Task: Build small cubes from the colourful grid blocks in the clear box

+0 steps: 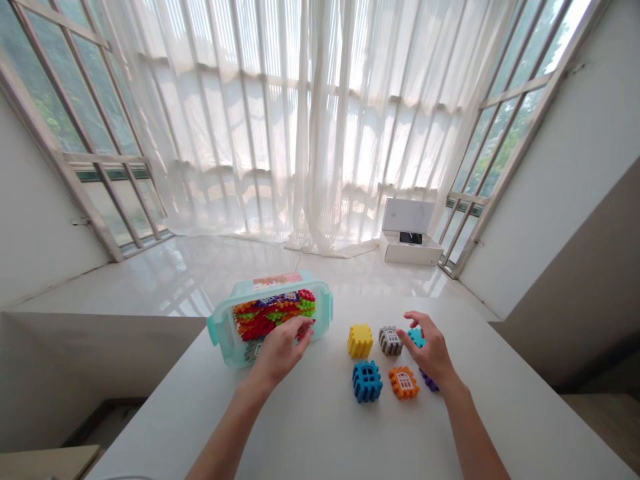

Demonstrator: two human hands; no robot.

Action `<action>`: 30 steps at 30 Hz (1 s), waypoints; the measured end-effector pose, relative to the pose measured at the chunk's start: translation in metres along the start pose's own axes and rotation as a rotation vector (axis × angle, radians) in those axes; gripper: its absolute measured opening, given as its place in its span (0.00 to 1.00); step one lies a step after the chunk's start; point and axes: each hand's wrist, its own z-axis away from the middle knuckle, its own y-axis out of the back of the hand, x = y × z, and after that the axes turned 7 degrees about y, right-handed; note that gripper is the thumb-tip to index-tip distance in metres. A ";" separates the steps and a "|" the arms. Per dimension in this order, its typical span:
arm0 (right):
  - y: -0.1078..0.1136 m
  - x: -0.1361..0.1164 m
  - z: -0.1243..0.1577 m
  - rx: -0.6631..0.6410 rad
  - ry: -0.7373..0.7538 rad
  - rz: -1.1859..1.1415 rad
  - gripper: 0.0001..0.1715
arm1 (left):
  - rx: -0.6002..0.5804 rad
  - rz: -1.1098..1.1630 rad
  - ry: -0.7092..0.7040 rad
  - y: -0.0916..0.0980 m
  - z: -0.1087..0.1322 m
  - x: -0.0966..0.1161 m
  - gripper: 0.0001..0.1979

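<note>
My left hand [283, 350] is at the front right of a mint-green plastic bin [324, 308] full of interlocking plastic pieces [263, 320]. Its fingers are pinched together, and a red plastic piece [303, 330] shows between them, mostly hidden. Over on the right, my right hand [431, 347] hovers with its fingers apart, holding nothing. Beneath it, partly covered, are a cyan block [416, 337] and a purple block [429, 381]. Nearby on the table stand a yellow block [360, 341], a grey block [390, 341], a blue block [367, 382] and an orange block [404, 383].
The white table [330, 433] reaches to a glossy window ledge [200, 267]. On the ledge, a white box [410, 252] with its lid up has a dark phone [411, 237] on it. Sheer white curtains [320, 133] hang behind, with barred windows on both sides.
</note>
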 end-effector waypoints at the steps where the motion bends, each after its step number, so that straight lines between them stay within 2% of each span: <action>1: 0.000 -0.002 -0.001 0.020 0.012 0.002 0.19 | 0.005 -0.095 0.003 0.010 0.004 -0.006 0.10; 3: -0.001 -0.005 -0.002 0.044 0.030 -0.002 0.17 | 0.009 -0.279 0.037 0.030 0.015 -0.017 0.12; 6: -0.002 -0.010 -0.003 0.069 0.048 -0.016 0.16 | -0.095 -0.532 0.099 0.051 0.030 -0.025 0.11; 9: -0.003 -0.014 -0.004 0.098 0.059 -0.035 0.15 | -0.196 -0.668 0.116 0.055 0.038 -0.027 0.10; 11: -0.004 -0.016 -0.005 0.113 0.060 -0.044 0.14 | -0.208 -0.697 0.095 0.052 0.039 -0.028 0.10; 17: -0.005 -0.019 -0.005 0.108 0.092 -0.051 0.11 | -0.077 -0.690 -0.036 0.047 0.039 -0.040 0.20; 21: -0.004 -0.023 -0.005 0.094 0.104 -0.051 0.10 | 0.150 -0.612 -0.219 0.043 0.040 -0.044 0.20; 23: -0.005 -0.027 -0.005 0.101 0.108 -0.057 0.10 | 0.250 -0.544 -0.304 0.038 0.036 -0.035 0.17; 25: -0.005 -0.031 -0.005 0.118 0.104 -0.072 0.09 | 0.302 -0.453 -0.359 0.030 0.025 -0.017 0.15; 27: -0.006 -0.035 -0.006 0.136 0.090 -0.098 0.09 | 0.328 -0.308 -0.389 0.020 0.011 0.007 0.14; 30: -0.007 -0.042 -0.006 0.132 0.051 -0.181 0.09 | 0.303 0.002 -0.461 -0.001 -0.011 0.044 0.12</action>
